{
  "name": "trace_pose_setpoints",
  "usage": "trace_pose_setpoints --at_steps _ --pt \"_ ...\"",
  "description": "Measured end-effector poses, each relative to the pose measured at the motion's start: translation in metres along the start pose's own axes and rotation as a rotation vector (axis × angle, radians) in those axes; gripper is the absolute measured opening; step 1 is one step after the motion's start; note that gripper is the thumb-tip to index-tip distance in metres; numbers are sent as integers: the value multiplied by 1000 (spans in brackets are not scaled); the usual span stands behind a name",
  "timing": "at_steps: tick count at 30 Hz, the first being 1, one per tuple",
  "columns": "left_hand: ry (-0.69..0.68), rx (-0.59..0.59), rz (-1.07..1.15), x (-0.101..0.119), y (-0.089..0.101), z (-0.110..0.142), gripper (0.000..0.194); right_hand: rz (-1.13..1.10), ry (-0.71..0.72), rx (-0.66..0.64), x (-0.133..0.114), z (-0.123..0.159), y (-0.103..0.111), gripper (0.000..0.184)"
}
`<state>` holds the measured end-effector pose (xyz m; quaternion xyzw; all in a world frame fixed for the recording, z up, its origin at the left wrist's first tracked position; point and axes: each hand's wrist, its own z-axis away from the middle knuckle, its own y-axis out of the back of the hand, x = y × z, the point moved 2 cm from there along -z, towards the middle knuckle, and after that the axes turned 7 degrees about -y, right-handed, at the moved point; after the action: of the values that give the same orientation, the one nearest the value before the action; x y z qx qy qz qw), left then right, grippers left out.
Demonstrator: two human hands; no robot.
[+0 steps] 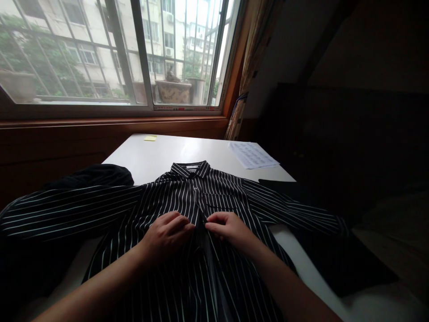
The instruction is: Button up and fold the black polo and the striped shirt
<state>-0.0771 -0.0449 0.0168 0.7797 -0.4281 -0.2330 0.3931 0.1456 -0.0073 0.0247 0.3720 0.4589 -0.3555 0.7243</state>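
Note:
A black shirt with white stripes (174, 194) lies face up on a white table, collar at the far end and sleeves spread to both sides. My left hand (170, 232) is closed on the shirt's front edge, fingers bent at the placket. Opposite it, my right hand (229, 227) pinches the other front edge between thumb and forefinger. A button is fastened near the collar, above my hands. Below them the two front edges lie apart. What exactly sits between my fingertips is too small to make out.
The white table (187, 150) carries a yellow sticky note (150, 138) and printed sheets (253, 154) at its far side. Dark cloth (97, 175) is bunched at the left, and more dark fabric (351, 255) hangs at the right. A barred window (110, 53) stands behind.

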Motion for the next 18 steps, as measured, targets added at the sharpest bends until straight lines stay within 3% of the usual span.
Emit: trace_pose_setpoints --at_steps 18 --pt "-29 42 3 3 4 -1 16 -67 23 15 -5 3 -14 25"
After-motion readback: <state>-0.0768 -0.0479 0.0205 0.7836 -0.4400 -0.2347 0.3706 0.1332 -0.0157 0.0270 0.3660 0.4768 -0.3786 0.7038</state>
